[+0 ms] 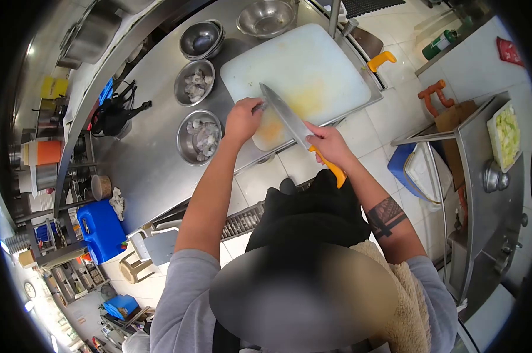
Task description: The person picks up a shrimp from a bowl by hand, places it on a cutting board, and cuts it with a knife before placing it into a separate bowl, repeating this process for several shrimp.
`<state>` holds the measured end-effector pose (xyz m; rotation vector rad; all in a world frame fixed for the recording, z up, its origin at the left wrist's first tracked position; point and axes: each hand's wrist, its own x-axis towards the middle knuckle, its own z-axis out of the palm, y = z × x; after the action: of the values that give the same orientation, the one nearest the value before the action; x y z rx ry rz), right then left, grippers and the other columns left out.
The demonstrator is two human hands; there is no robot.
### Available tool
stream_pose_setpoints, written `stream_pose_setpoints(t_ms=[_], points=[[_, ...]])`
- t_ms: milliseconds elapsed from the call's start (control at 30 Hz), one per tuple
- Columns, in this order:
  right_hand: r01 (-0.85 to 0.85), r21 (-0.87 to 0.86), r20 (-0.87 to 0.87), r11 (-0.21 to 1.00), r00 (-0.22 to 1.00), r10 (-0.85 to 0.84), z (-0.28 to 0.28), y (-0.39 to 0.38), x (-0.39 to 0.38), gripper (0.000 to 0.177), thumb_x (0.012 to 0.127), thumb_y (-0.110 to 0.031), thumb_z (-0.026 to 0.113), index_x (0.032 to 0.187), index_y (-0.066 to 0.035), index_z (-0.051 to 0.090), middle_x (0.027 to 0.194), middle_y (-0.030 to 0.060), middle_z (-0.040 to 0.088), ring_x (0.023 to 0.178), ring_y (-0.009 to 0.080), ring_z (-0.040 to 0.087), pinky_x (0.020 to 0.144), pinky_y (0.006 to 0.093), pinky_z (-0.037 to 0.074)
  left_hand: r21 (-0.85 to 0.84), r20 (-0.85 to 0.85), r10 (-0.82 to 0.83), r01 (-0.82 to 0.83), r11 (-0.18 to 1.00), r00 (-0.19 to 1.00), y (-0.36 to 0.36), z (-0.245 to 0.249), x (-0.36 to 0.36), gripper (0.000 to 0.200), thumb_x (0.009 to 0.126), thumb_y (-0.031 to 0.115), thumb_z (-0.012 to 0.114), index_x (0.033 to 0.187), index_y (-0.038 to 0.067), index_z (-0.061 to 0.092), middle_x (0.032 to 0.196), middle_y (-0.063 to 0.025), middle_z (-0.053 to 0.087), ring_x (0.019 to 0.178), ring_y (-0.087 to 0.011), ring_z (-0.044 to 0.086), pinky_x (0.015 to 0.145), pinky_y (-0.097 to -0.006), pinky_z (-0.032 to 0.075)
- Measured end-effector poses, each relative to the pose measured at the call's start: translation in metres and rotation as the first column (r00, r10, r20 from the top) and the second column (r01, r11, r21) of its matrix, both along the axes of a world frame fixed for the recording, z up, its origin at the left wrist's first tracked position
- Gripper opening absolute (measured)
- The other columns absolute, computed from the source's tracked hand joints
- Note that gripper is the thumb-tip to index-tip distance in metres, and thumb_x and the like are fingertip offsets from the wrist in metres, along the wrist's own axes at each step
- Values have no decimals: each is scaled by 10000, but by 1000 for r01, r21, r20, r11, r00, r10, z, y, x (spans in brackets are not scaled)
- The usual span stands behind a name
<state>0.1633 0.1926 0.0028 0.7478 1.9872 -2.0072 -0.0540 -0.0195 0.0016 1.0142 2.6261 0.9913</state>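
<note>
Right hand point(329, 145) has the big knife point(285, 113): fingers wrapped closed where blade meets orange handle, thumb up near the heel of the blade, rest of the handle sticking out on the near side toward the apron point(304, 217). Blade runs far-left from the grip, tip over the left part of the white cutting board point(330, 65). Left hand point(244, 122) is at the board's left edge, fingers curled in, gap narrow, pinching a small greyish piece point(258, 108); it sits at the fingertips on their right side, mostly covered by them. Blade is just right of that piece, left fingers near the tip half; can't tell from this angle whether edge and piece touch. Board has yellow-orange stains under and right of the blade. Left of the left hand, on the steel table point(145, 162): near bowl point(183, 147) with grey-white pieces point(205, 141), looks like raw shrimp, just beside the left forearm; far bowl point(180, 89) with a similar batch point(198, 85), well within the rim. Beyond those, stacked bowls point(200, 40), and a wide bowl point(266, 19) at the board's far edge. Second orange handle point(382, 60) shows off the board's far-right corner.
</note>
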Motion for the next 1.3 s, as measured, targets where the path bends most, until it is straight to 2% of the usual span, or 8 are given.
stream_pose_setpoints(t_ms=[200,267,667,767,900,967,1067,1300], points=[[-19,-58,60,998,998,22,-8,-6,39,532,1086,-159,679,1614,-140,618,774,42,648,513,130,607,485,331,520,-132,-33,-45,40,990,998,0,6,0,327,948,116,713,1254,89,823,1180,-216,759,1070,-425,741,954,-504,597],[-13,-90,71,996,997,20,-9,-13,49,527,1094,-161,675,1617,-148,616,776,41,652,515,127,605,488,327,522,-315,-76,-80,53,948,994,-2,6,2,349,945,117,714,1274,107,830,1124,-229,757,1017,-441,750,916,-521,605],[-86,-127,158,988,982,106,10,-24,99,493,1100,-108,671,1590,-164,650,787,7,663,512,92,569,501,298,503,-144,7,-9,10,989,1000,-12,-2,0,387,932,141,782,1313,80,815,1035,-205,805,922,-368,780,883,-422,606],[-358,-62,156,932,919,363,16,-20,110,486,1084,-118,681,1566,-187,677,763,20,678,517,81,570,534,295,516,-163,63,23,-12,987,998,-5,4,1,334,924,162,781,1236,57,835,1048,-206,805,922,-369,779,875,-430,608],[-264,-49,198,963,943,269,24,-13,119,495,1081,-107,683,1565,-207,680,758,12,670,516,80,560,533,283,511,-328,-29,88,-93,940,996,12,26,20,271,920,188,773,1131,31,837,1061,-201,805,931,-366,780,873,-443,612],[-134,-35,204,990,969,138,20,-5,123,499,1079,-99,686,1561,-227,686,774,2,671,511,78,544,522,275,500,-171,-125,56,-77,982,991,10,2,18,193,943,185,702,1017,21,772,1062,-198,788,970,-409,760,872,-502,610],[-57,-3,177,998,983,56,23,2,126,498,1078,-105,690,1560,-231,689,794,-4,671,510,76,534,512,277,491,-32,-80,2,-4,999,997,1,-11,14,235,952,205,736,1087,20,789,1036,-193,803,942,-371,779,862,-475,610],[-3,52,107,999,994,-2,20,0,107,497,1090,-69,666,1574,-182,672,809,-3,673,522,75,552,531,274,494,-73,-25,106,-107,992,994,5,-4,27,212,973,225,735,1024,25,784,1018,-176,794,938,-365,772,861,-466,604]])
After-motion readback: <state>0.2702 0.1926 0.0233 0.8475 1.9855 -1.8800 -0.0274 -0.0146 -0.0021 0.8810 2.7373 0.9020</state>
